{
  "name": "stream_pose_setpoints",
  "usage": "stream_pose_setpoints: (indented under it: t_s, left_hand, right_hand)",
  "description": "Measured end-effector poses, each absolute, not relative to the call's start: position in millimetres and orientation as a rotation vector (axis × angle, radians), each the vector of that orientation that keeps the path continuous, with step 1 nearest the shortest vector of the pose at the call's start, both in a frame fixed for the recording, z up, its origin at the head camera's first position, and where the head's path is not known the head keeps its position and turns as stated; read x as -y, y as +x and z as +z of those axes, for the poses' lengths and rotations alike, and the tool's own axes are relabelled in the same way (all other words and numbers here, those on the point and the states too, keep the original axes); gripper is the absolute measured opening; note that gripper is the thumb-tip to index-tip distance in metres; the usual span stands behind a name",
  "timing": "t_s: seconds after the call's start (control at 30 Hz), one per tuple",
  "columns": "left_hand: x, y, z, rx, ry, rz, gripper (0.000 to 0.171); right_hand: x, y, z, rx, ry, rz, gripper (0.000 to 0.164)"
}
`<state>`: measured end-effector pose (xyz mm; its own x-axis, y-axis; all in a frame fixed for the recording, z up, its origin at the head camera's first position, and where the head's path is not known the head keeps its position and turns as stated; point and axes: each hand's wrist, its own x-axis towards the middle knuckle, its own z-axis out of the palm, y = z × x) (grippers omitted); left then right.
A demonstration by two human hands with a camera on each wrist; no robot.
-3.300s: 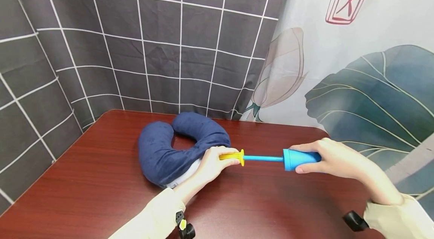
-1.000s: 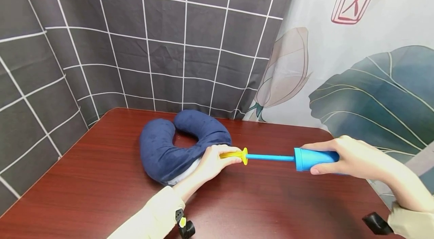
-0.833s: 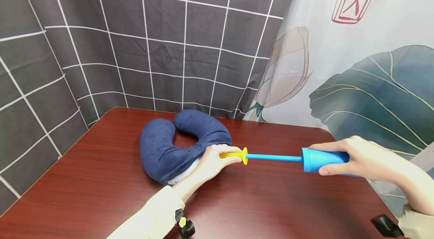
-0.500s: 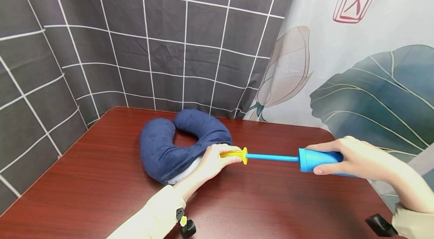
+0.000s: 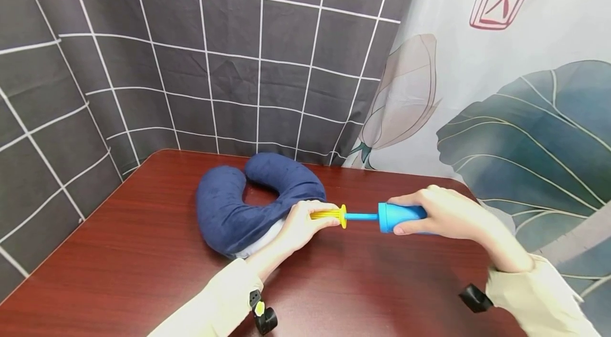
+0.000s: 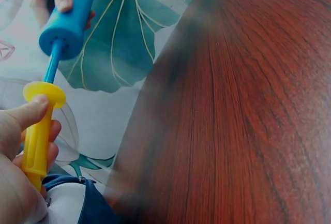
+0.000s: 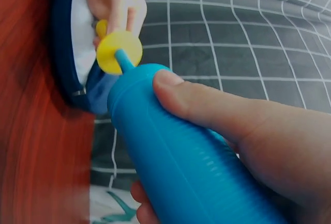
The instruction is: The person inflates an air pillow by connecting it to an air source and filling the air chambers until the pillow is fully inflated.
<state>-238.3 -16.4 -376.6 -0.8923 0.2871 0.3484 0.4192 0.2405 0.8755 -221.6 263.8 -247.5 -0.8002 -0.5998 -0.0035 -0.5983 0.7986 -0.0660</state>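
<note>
A blue and yellow hand pump point(image 5: 402, 216) is held level between both hands above the table. My left hand point(image 5: 298, 231) grips its ribbed yellow end point(image 6: 35, 146), thumb lying by the yellow flange point(image 6: 45, 93). Fingers of my right hand point(image 5: 441, 212) wrap round the blue barrel, its thumb near the barrel's rim in the right wrist view. A short length of thin blue rod point(image 5: 361, 216) shows between flange and barrel. Just behind my left hand lies a navy U-shaped neck pillow point(image 5: 217, 209), white lining point(image 7: 81, 43) exposed at its near side; the pump's left tip is hidden there.
The reddish-brown wooden table point(image 5: 143, 252) runs back to a dark grey gridded curtain point(image 5: 229, 77). A white curtain with leaf prints point(image 5: 525, 135) hangs at the right. Both wrists wear small black cameras point(image 5: 264, 316).
My right hand first drew the barrel rightward, lengthening the visible rod, then moved it back left, so less rod shows now. The left hand and pillow stay nearly in place.
</note>
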Motion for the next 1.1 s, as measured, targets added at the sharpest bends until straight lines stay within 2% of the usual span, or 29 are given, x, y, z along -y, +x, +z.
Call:
stream_pose_setpoints:
  t_s: [0.3,0.57,1.1]
  left_hand:
    - [16.0,-238.1,-377.5,2.408,-0.63,-1.759,0.033]
    - [18.1,-239.2,-375.2,2.416,-0.704,-1.714,0.033]
    - [20.9,-235.9,-371.7,2.453,-0.711,-1.696,0.035]
  right_hand:
    - [-225.0,-232.7,-260.2,-2.952,-1.015,-0.056,0.061]
    - [-208.6,-233.8,-267.4,-2.959,-1.05,-0.056,0.054]
    - [-235.6,-216.8,-246.0,-2.947,-0.954,-0.04,0.07]
